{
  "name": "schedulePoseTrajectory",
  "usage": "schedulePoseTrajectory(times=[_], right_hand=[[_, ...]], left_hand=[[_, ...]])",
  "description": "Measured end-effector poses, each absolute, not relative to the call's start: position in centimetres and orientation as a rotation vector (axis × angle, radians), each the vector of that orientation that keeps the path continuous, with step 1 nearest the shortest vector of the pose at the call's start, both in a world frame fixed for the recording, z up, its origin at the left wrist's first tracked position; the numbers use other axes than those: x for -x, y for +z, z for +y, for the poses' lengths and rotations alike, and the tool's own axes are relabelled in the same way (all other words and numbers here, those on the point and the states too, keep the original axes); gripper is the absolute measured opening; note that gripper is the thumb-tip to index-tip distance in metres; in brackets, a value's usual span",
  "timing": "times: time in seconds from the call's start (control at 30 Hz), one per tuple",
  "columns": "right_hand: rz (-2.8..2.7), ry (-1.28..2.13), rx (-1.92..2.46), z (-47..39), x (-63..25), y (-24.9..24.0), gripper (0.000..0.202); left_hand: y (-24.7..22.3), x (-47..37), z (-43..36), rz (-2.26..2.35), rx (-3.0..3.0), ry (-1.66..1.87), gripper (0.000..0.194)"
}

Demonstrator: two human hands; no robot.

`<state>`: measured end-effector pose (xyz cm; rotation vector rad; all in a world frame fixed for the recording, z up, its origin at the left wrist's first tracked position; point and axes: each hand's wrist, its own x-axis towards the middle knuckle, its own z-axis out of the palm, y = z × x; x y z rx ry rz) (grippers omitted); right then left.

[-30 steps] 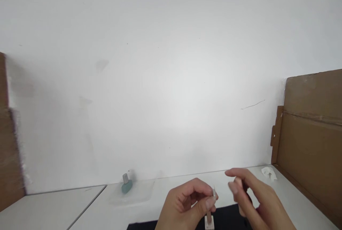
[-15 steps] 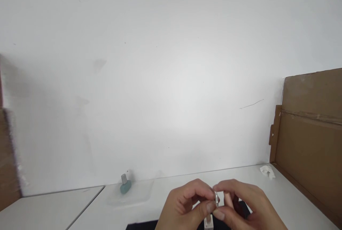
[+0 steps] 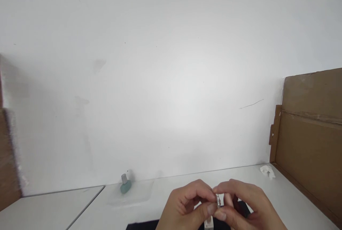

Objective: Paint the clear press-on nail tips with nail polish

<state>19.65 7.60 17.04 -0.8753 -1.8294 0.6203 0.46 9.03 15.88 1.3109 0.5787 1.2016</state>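
Observation:
Near the bottom edge, my left hand (image 3: 191, 203) and my right hand (image 3: 244, 203) meet over a black cloth or mat (image 3: 143, 225). Between their thumbs and fingertips is a small shiny silvery piece (image 3: 218, 200), too small to identify. Both hands are closed around it from either side. Just below the fingertips stands a small pale block-like object (image 3: 208, 224), partly cut off by the frame.
On the white table (image 3: 88, 212), a teal bottle with a grey cap (image 3: 125, 184) stands on a translucent sheet (image 3: 141, 194). A crumpled white tissue (image 3: 267, 171) lies at the back right. Cardboard panels (image 3: 307, 144) border the right side; a white wall rises behind.
The small silvery piece has tilted and shifted slightly to the right between the fingertips. Both hands stay in nearly the same place.

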Motion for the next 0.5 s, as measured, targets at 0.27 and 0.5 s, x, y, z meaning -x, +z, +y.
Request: schedulePoseTrajectory(times=[0.27, 0.5], right_hand=[[-1.865, 0.405, 0.876, 7.72, -20.05, 16.59, 0.023], [-1.879, 0.435, 0.918, 7.46, -20.21, 17.11, 0.011]], left_hand=[[16.52, -0.32, 8.57, 0.634, -1.395, 1.208, 0.024], [16.72, -0.31, 8.38, 0.663, -1.429, 1.235, 0.018]])
